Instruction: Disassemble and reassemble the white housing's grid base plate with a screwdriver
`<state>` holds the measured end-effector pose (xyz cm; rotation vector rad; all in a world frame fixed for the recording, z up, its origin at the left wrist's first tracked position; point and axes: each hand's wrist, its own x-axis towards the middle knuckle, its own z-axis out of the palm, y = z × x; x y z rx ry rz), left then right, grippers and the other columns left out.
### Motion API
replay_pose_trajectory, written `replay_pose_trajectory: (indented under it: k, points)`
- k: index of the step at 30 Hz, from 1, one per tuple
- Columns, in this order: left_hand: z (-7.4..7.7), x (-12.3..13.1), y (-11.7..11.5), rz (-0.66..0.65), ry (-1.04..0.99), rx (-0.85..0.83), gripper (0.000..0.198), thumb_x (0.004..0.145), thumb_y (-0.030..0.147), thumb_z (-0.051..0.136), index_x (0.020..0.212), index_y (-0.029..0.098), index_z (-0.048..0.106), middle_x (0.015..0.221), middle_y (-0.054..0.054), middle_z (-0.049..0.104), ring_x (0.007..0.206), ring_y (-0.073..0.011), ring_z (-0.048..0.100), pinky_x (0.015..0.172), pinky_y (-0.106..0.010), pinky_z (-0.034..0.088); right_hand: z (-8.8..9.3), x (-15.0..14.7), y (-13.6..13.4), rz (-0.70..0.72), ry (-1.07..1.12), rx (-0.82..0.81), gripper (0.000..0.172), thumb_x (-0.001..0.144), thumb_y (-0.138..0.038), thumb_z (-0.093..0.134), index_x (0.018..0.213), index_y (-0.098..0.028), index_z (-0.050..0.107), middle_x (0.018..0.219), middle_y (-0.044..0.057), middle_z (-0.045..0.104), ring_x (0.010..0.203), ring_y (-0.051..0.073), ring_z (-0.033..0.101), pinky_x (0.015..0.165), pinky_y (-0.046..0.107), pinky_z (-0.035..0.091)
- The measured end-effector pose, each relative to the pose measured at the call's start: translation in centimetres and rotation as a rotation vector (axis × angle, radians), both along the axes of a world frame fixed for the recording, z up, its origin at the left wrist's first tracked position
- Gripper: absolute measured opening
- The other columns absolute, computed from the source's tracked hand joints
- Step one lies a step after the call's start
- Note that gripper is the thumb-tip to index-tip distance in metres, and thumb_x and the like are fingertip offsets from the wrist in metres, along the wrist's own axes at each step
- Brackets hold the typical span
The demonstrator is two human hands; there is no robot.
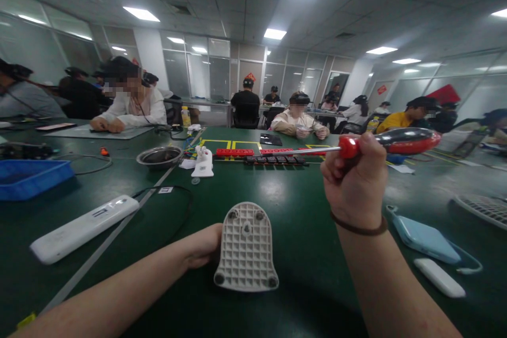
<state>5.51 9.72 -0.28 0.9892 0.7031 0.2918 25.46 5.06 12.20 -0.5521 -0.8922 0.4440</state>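
Observation:
My right hand point(358, 185) is raised above the table, its fingers closed around a screwdriver point(412, 141) with a red and black handle. The metal shaft points left, and its far end lies across the view of the red and black strips behind. Lower down, my left hand point(208, 245) grips a light grey plastic base point(246, 253) from its left side; most of those fingers are hidden behind it. The base's ribbed underside faces me, with dark round spots at its corners and a small post near the top.
A white power strip point(85, 229) and a blue tray point(35, 178) lie at left. A metal bowl point(159, 157) stands near a white plastic part point(203, 162). Red trays point(234, 152) sit farther back. At right are a light blue power bank point(428, 237) and a white oblong point(439, 277). Several people sit around.

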Motion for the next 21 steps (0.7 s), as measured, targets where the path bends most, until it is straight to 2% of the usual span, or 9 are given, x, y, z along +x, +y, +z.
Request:
replay_pose_trajectory:
  k: [4,6,9,11,14,17,21]
  points:
    - [1.3,-0.3,0.1,0.136,-0.296,-0.344,0.043,0.078,0.037,0.049,0.111,0.011,0.051,0.111,-0.015,0.057,0.106,-0.0284,0.050,0.092,-0.044,0.034,0.7,-0.1,-1.1,-0.019,0.002,0.009,0.021,0.063,-0.038,0.056,0.061,-0.017,0.051,0.038,-0.007,0.034,0.031,0.006,0.025,0.028,0.018,0.016]
    - [1.8,-0.5,0.0,0.224,-0.393,-0.435,0.046,0.079,0.038,0.047,0.117,0.011,0.046,0.111,-0.016,0.057,0.105,-0.0287,0.051,0.091,-0.043,0.035,1.1,-0.2,-1.7,-0.038,0.006,0.025,0.020,0.063,-0.037,0.055,0.060,-0.018,0.050,0.038,-0.007,0.034,0.031,0.006,0.026,0.029,0.018,0.017]
    - [2.1,-0.7,-0.5,0.390,-0.439,-0.434,0.047,0.081,0.035,0.045,0.122,0.013,0.040,0.104,-0.015,0.060,0.096,-0.0276,0.056,0.087,-0.041,0.039,1.3,-0.5,-2.3,-0.046,-0.003,0.048,0.019,0.063,-0.037,0.056,0.061,-0.018,0.052,0.038,-0.007,0.036,0.032,0.006,0.027,0.029,0.018,0.018]
    - [2.3,-0.7,-1.0,0.442,-0.457,-0.442,0.047,0.083,0.035,0.041,0.124,0.015,0.036,0.100,-0.015,0.061,0.094,-0.0280,0.058,0.085,-0.042,0.041,1.3,-0.8,-2.4,-0.036,-0.008,0.050,0.019,0.062,-0.037,0.058,0.062,-0.018,0.053,0.038,-0.007,0.036,0.032,0.006,0.028,0.029,0.018,0.019]
    - [3.0,-0.6,-2.0,0.435,-0.527,-0.502,0.048,0.083,0.039,0.038,0.125,0.015,0.035,0.096,-0.013,0.062,0.093,-0.0287,0.058,0.083,-0.042,0.041,1.1,-1.3,-2.5,-0.020,-0.014,0.045,0.020,0.063,-0.038,0.058,0.061,-0.019,0.054,0.037,-0.007,0.036,0.031,0.006,0.027,0.029,0.018,0.019]
    - [4.0,-0.5,-2.9,0.400,-0.601,-0.539,0.054,0.079,0.047,0.040,0.122,0.014,0.038,0.106,-0.015,0.058,0.101,-0.0327,0.052,0.086,-0.046,0.038,1.2,-1.6,-2.8,0.004,-0.023,0.043,0.019,0.063,-0.037,0.058,0.061,-0.019,0.055,0.037,-0.006,0.036,0.031,0.007,0.027,0.028,0.018,0.019]
    - [5.2,-0.9,-3.9,0.465,-0.599,-0.570,0.052,0.081,0.045,0.037,0.120,0.012,0.041,0.113,-0.015,0.055,0.109,-0.0312,0.047,0.094,-0.049,0.031,1.2,-1.9,-4.2,-0.016,-0.100,0.063,0.019,0.067,-0.039,0.055,0.062,-0.021,0.053,0.038,-0.007,0.034,0.031,0.007,0.027,0.028,0.018,0.019]
